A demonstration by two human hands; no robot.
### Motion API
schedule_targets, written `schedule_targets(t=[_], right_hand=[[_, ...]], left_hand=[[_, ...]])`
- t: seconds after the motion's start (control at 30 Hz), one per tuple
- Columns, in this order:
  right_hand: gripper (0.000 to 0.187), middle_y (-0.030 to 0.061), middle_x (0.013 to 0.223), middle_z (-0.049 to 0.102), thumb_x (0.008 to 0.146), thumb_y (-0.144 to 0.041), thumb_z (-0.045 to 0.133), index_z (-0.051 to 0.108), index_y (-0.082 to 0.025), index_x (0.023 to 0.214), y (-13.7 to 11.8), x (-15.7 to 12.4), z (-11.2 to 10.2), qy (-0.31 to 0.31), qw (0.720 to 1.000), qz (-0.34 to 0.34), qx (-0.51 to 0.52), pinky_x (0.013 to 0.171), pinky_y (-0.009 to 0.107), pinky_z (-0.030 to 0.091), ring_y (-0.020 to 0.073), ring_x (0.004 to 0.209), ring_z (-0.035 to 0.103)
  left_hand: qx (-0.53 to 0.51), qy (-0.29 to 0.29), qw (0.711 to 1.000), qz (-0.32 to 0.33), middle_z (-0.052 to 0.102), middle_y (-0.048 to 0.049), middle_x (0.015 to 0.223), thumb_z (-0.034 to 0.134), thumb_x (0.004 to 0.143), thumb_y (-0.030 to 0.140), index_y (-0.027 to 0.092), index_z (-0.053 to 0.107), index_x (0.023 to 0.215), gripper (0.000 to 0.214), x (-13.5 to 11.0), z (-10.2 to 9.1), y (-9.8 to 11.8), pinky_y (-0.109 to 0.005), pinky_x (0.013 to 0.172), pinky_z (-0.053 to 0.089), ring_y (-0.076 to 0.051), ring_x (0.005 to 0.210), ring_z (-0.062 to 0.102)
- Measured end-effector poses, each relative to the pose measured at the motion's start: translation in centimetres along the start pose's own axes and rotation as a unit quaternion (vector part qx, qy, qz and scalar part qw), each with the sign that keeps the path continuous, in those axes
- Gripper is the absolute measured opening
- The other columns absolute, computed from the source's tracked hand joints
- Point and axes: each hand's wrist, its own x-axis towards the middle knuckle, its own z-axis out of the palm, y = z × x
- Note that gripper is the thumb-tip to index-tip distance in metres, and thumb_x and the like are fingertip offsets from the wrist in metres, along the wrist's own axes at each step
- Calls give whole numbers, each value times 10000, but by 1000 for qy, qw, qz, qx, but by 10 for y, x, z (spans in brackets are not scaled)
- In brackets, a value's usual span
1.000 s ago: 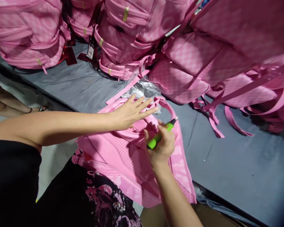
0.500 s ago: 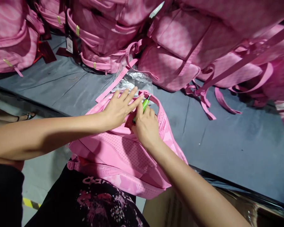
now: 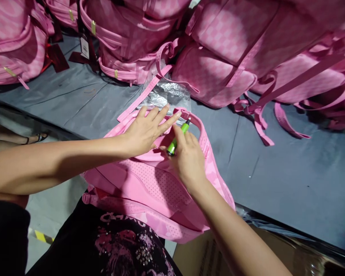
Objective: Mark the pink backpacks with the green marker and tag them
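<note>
A pink backpack (image 3: 149, 180) with a dotted back panel lies across the table's near edge and my lap, its top towards the table. My left hand (image 3: 145, 130) rests on its top part with the fingers spread, holding nothing. Closed around a bright green, black-ended pen-like tool (image 3: 178, 137), my right hand (image 3: 188, 157) is just right of the left one, over the bag's top near the handle loop (image 3: 199, 124). The tool slants, one end pointing up and away. What lies under my left palm is hidden.
Several pink checkered backpacks (image 3: 218, 69) stand along the back of the grey-covered table (image 3: 276, 176), straps trailing. Clear plastic (image 3: 169, 96) lies beyond my hands. A barcode tag (image 3: 84, 48) hangs at the left. Below the table is a cardboard box (image 3: 207, 253). Another person's foot (image 3: 36, 138) shows at left.
My right hand, with the green tool, has shifted slightly right and down, away from my left hand, so more of the tool shows. My left hand stays nearly in place.
</note>
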Motion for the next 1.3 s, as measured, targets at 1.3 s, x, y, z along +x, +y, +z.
schedule_targets(t=[1.3], right_hand=[[298,70,1165,733,956,-218,531,688,-222,1210,17,15,-42,-223,947,-142,183,801,326,586,210,966,720]], left_hand=[[-58,-97,993,-19,153,-122,1655,607,876,330,177,135,1586,866,18,-8,-1,-534,1163,189,-386,1425,285]])
